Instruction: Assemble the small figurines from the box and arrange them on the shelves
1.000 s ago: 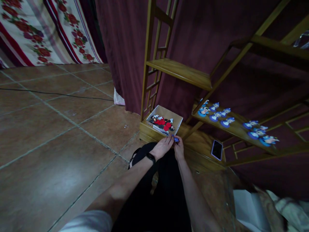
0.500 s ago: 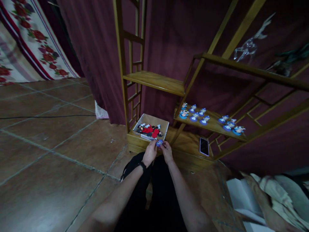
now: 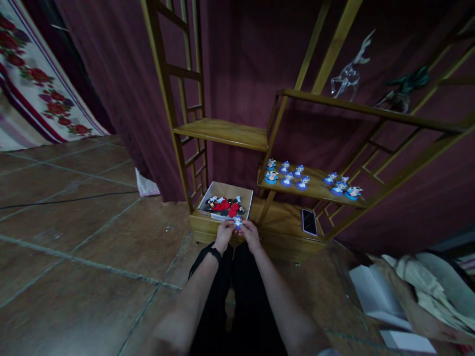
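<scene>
My left hand (image 3: 224, 231) and my right hand (image 3: 250, 232) meet in front of me, both pinched on one small blue and white figurine (image 3: 237, 222). They hover just before an open cardboard box (image 3: 226, 190) that holds several red, black and white figurines (image 3: 224, 206). The box rests on the bottom board of a wooden shelf unit (image 3: 222, 133). A black band circles my left wrist. Several matching blue figurines (image 3: 286, 173) stand in rows on the low shelf to the right, with another small group (image 3: 342, 186) further along.
A phone (image 3: 308, 222) lies on the bottom board right of the box. A glass deer (image 3: 350, 74) and a dark ornament (image 3: 404, 91) stand on the upper shelf. Maroon curtain hangs behind; tiled floor spreads left with a black cable. White boxes (image 3: 374, 296) and cloth lie at right.
The view has swung up and right, revealing the upper shelf. Both hands keep hold of the blue figurine, turning it between the fingers near the box.
</scene>
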### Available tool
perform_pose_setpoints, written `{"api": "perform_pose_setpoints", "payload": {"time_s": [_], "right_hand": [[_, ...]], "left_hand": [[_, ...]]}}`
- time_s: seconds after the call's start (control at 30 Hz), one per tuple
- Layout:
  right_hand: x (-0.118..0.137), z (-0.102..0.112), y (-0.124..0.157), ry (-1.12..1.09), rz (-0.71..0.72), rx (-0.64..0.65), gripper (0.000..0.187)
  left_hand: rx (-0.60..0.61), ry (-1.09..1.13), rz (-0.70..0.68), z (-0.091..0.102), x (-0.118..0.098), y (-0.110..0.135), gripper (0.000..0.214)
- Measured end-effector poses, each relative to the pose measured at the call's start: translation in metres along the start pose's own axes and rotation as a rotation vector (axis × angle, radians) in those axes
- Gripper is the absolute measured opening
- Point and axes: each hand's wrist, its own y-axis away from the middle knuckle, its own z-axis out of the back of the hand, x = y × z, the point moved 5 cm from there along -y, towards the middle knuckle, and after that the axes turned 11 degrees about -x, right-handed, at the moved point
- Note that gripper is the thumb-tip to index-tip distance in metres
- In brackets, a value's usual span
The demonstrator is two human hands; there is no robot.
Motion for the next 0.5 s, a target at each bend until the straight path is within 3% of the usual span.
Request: {"api": "perform_pose_setpoints", "payload": {"time_s": [0.5], "right_hand": [[-0.0054,0.0028,-0.006,0.046,-0.029,-0.058,0.022]], "left_hand": [[0.003,-0.045,-0.018,0.0014,0.0079,-0.0074,0.021]]}}
